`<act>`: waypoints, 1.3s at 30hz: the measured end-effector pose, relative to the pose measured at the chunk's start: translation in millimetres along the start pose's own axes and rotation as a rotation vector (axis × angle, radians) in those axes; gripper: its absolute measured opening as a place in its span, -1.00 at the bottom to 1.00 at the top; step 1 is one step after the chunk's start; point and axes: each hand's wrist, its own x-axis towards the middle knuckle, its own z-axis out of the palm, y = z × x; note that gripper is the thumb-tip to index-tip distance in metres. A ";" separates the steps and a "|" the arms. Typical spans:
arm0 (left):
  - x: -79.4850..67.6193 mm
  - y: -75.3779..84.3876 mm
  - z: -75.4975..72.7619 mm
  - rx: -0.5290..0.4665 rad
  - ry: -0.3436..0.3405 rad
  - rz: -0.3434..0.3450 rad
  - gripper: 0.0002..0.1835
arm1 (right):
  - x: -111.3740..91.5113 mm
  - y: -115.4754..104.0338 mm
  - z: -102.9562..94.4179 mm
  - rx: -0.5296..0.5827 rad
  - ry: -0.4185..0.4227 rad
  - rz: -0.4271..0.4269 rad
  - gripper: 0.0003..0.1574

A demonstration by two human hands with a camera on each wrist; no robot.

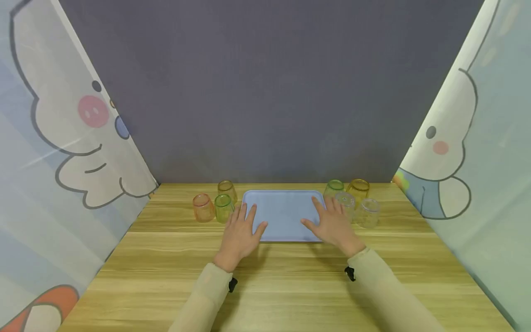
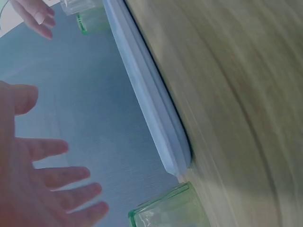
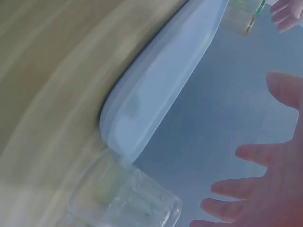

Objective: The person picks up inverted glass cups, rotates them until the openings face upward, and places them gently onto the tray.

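Note:
A light blue rectangular tray (image 1: 284, 216) lies flat on the wooden table. My left hand (image 1: 239, 235), fingers spread, hovers at the tray's left edge, near a green glass cup (image 2: 170, 208). Over the tray's right side is my right hand (image 1: 335, 226), its fingers spread as well and palm facing down. A clear glass cup (image 3: 137, 201) stands close by that hand, and in the head view the hand partly covers it. Both hands hold nothing; the wrist views show a gap between fingers and tray.
Left of the tray are an orange-pink cup (image 1: 203, 210) and an amber cup (image 1: 227, 188). To its right stand another green cup (image 1: 333, 187), a yellow cup (image 1: 359, 186) and a second clear cup (image 1: 369, 214). A dark grey panel (image 1: 274, 92) rises behind the table, with printed curtains (image 1: 439, 193) on both sides.

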 end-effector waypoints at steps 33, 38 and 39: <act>6.8 2.2 4.9 -0.219 0.151 0.079 -0.45 | 30.4 47.1 -38.0 -0.083 -0.056 0.135 -0.10; 8.7 2.6 6.4 -0.289 0.137 0.048 -0.48 | 32.5 52.6 -42.3 -0.076 -0.096 0.156 -0.12; 9.0 2.7 6.9 -0.299 0.138 0.043 -0.49 | 32.6 53.9 -43.0 -0.072 -0.112 0.161 -0.11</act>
